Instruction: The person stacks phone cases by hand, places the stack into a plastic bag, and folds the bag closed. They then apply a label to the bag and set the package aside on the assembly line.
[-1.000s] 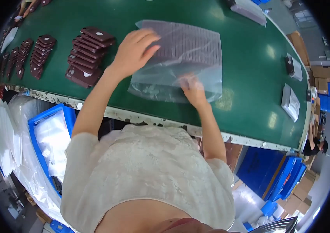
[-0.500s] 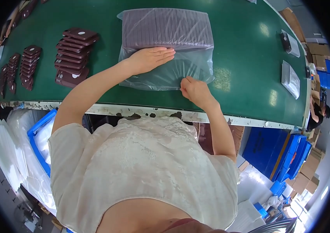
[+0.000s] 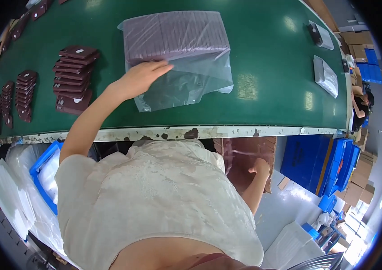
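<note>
A clear plastic bag lies on the green table around a wide block of brownish-purple items in a tight row. The bag's loose end spreads toward the near edge. My left hand rests at the block's near left edge, on the plastic, with its fingers stretched out and gripping nothing. My right hand is off the table, past its near edge and over an open brown carton. Its fingers are loosely bent, the thumb stands apart, and nothing shows in it.
Stacks of dark brown cases stand at the left. Two wrapped packs lie at the table's right end. Below the table are a blue bin with white plastic and blue crates. Another person is at the far right.
My right hand has let go of the bag's near edge and moved down and right, over the carton. The bag's loose end has shifted and is less taut. My left hand stays by the block.
</note>
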The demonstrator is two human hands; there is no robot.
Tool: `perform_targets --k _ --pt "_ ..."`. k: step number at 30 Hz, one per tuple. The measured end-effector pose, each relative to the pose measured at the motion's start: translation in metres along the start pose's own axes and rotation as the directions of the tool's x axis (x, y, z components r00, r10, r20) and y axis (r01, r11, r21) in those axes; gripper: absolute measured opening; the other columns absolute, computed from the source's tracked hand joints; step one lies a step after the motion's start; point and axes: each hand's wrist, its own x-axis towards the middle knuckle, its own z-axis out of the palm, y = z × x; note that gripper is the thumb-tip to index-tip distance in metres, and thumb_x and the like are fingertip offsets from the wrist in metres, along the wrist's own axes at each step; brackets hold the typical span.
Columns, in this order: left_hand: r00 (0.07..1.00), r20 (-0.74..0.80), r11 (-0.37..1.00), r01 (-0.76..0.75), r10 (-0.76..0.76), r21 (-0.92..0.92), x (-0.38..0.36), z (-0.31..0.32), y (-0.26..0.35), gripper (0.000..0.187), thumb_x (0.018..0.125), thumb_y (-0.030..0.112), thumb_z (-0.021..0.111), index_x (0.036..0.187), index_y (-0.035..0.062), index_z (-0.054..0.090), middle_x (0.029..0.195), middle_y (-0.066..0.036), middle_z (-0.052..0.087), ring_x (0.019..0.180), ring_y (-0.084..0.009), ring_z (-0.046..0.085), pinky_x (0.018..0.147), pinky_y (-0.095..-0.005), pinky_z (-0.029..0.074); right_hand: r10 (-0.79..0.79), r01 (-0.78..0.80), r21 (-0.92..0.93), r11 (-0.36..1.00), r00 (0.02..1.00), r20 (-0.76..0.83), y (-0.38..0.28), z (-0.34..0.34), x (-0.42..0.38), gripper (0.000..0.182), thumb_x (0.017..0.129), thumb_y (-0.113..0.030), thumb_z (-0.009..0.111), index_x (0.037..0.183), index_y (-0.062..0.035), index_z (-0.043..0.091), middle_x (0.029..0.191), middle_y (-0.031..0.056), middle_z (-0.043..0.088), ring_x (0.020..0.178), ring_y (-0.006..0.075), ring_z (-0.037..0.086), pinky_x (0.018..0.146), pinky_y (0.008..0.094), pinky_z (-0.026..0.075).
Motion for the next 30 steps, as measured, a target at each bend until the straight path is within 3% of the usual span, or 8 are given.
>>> perform_targets --k 3,5,7,11,16,23,27,30 --pt "1.000 0.021 0.995 -0.019 0.017 0.097 -0.040 -0.020 -0.002 0.058 0.083 -0.005 0.055 0.138 0.0085 0.051 0.141 -0.012 0.052 0.137 -0.0286 0.044 0.113 -0.0411 0.037 0.381 -0.262 0.642 0.721 0.923 -0.050 -0.080 -0.084 -0.030 0.012 0.092 -0.011 0.060 0.094 -0.0007 0.065 0.078 0.0080 0.067 0.069 0.0218 0.067 0.061 0.0362 0.053" --pt "0.994 -0.004 0.952 -0.103 0.109 0.289 -0.063 -0.023 -0.006 0.047 0.081 -0.002 0.059 0.127 0.0070 0.056 0.137 -0.012 0.054 0.134 -0.0293 0.046 0.112 -0.0419 0.038 0.106 -0.152 -0.044 0.987 0.843 -0.527 -0.154 -0.139 -0.015 0.014 0.093 -0.010 0.061 0.102 0.0004 0.063 0.080 0.0118 0.070 0.076 0.0299 0.069 0.066 0.0407 0.053" --pt "0.987 -0.034 0.909 -0.132 0.158 0.395 -0.068 -0.026 -0.005 0.041 0.080 0.000 0.061 0.121 0.0063 0.058 0.136 -0.012 0.054 0.133 -0.0297 0.047 0.111 -0.0423 0.039 -0.046 0.188 0.083 0.979 0.592 -0.804 -0.224 -0.177 0.021 0.040 0.086 -0.002 0.067 0.125 -0.0062 0.059 0.115 0.0159 0.066 0.106 0.0353 0.065 0.088 0.0426 0.053" --pt "0.981 0.004 0.913 -0.181 0.193 0.366 -0.066 -0.026 0.000 0.027 0.081 0.006 0.066 0.106 0.0065 0.059 0.129 -0.011 0.058 0.131 -0.0301 0.050 0.112 -0.0430 0.038 -0.638 0.572 -0.420 0.704 0.250 -0.728 -0.299 -0.215 0.084 0.048 0.080 0.001 0.070 0.126 -0.0133 0.062 0.130 0.0106 0.062 0.124 0.0334 0.054 0.100 0.0419 0.048" --pt "0.995 -0.085 0.999 -0.054 0.054 0.001 -0.072 -0.037 -0.010 0.015 0.084 0.012 0.069 0.092 0.0059 0.058 0.106 -0.007 0.062 0.108 -0.0275 0.059 0.095 -0.0400 0.046 -0.904 0.650 -0.671 0.358 0.060 -0.424 -0.318 -0.236 0.135 0.034 0.081 -0.002 0.071 0.114 -0.0083 0.068 0.123 0.0110 0.067 0.119 0.0327 0.059 0.099 0.0406 0.049" --pt "0.858 -0.304 0.728 0.111 -0.413 -0.677 -0.064 -0.028 -0.033 0.022 0.095 0.017 0.064 0.081 0.0036 0.054 0.073 -0.001 0.054 0.071 -0.0133 0.054 0.069 -0.0301 0.043 -0.230 0.794 0.513 0.326 0.593 -0.772 -0.329 -0.243 0.182 0.016 0.099 -0.017 0.060 0.095 -0.0049 0.071 0.090 0.0025 0.071 0.080 0.0154 0.063 0.080 0.0319 0.051" --pt "0.545 -0.510 0.532 -0.132 -0.666 -0.836 -0.020 -0.012 -0.070 0.033 0.101 0.025 0.058 0.079 0.0017 0.053 0.070 0.000 0.054 0.068 -0.0086 0.050 0.065 -0.0271 0.041 -0.076 0.643 0.711 0.284 0.754 -0.652 -0.345 -0.264 0.229 0.027 0.104 -0.025 0.053 0.102 -0.0039 0.070 0.087 -0.0028 0.065 0.081 0.0074 0.055 0.074 0.0294 0.047" --pt "0.407 -0.274 0.372 0.183 -0.872 -0.910 0.002 0.018 -0.094 0.039 0.105 0.033 0.050 0.084 0.0014 0.057 0.078 -0.001 0.061 0.076 -0.0092 0.056 0.068 -0.0291 0.044 0.001 0.519 0.825 0.225 0.846 -0.533 -0.361 -0.253 0.246 0.028 0.103 -0.024 0.053 0.103 -0.0018 0.069 0.090 -0.0011 0.066 0.083 0.0087 0.057 0.075 0.0281 0.047"
